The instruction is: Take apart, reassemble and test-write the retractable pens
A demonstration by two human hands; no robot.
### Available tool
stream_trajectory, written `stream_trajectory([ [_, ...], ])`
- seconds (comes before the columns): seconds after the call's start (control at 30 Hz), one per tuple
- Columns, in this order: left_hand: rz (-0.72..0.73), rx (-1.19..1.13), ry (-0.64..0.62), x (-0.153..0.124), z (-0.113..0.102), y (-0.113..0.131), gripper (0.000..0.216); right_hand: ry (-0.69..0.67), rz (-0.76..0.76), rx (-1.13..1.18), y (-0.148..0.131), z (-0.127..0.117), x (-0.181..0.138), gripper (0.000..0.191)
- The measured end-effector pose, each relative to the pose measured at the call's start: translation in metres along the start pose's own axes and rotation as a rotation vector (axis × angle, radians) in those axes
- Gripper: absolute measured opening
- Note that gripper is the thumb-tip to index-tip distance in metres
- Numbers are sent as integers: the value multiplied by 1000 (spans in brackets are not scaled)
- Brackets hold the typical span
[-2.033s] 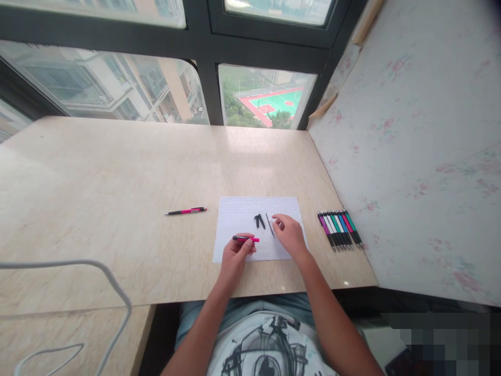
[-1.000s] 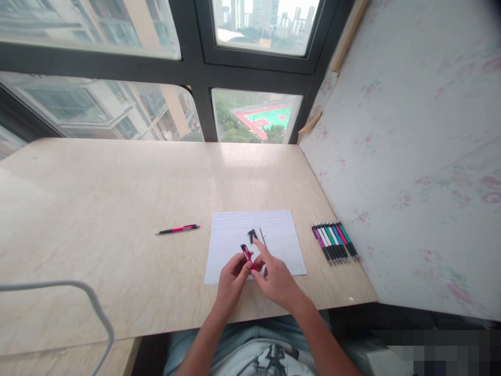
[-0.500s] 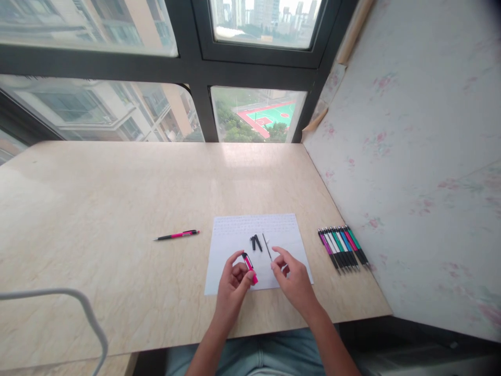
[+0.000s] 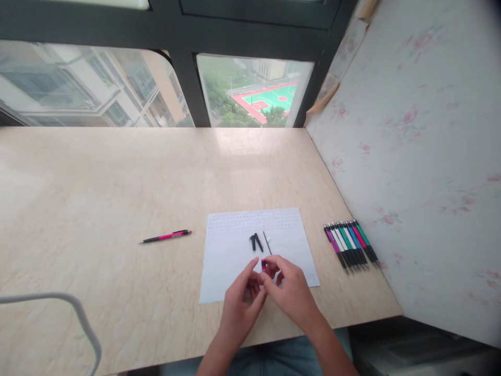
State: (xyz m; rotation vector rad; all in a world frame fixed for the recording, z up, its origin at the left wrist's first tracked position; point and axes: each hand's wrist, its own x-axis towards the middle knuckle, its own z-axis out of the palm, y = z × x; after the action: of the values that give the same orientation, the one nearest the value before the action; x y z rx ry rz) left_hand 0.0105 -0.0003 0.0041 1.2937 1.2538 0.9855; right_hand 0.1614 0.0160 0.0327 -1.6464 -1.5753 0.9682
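A pink pen barrel with a black end (image 4: pixel 263 265) is held between my two hands, mostly hidden by the fingers. My left hand (image 4: pixel 243 300) is closed around its lower part. On its upper part, the fingertips of my right hand (image 4: pixel 288 284) pinch it. Beneath the hands lies a white sheet of paper (image 4: pixel 225 261) with rows of writing along its top. On the sheet, just beyond my fingers, rest two short black pen parts (image 4: pixel 255 242) and a thin dark refill (image 4: pixel 266 242), with a tiny pale piece beside it.
Left of the paper lies a whole pink and black pen (image 4: pixel 165 236). A row of several coloured pens (image 4: pixel 350 245) sits at the right, near the papered wall (image 4: pixel 422 172). A grey cable or tube (image 4: pixel 80 313) curves over the near left. Windows line the table's (image 4: pixel 164 172) far edge.
My right hand has moved left from beside the refill to the pink barrel, and both hands now meet on it. The barrel has turned more upright. The view has tilted down slightly.
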Motion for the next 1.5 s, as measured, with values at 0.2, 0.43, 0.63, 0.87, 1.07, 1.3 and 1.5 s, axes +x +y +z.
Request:
stream_trajectory([
  [0.2,-13,-54,-6,1,0,2,43,227,-2,-413,26,-18,30,18],
  [0.43,18,-12,-25,1,-1,1,35,289,-17,-488,32,-17,30,22],
  [0.63,53,19,-33,4,-5,6,19,440,-9,-352,56,-32,-5,27],
  [0.87,-14,-97,-11,3,-7,7,17,514,7,-143,71,-34,-14,29],
  [1.07,52,-96,1,-10,-8,8,20,520,7,-45,75,-34,-15,31],
  [1.3,198,177,23,-20,-3,3,22,491,-121,-120,76,-31,-11,30],
  [1.5,176,169,1,-17,-1,6,23,626,-60,91,76,-35,-27,34],
])
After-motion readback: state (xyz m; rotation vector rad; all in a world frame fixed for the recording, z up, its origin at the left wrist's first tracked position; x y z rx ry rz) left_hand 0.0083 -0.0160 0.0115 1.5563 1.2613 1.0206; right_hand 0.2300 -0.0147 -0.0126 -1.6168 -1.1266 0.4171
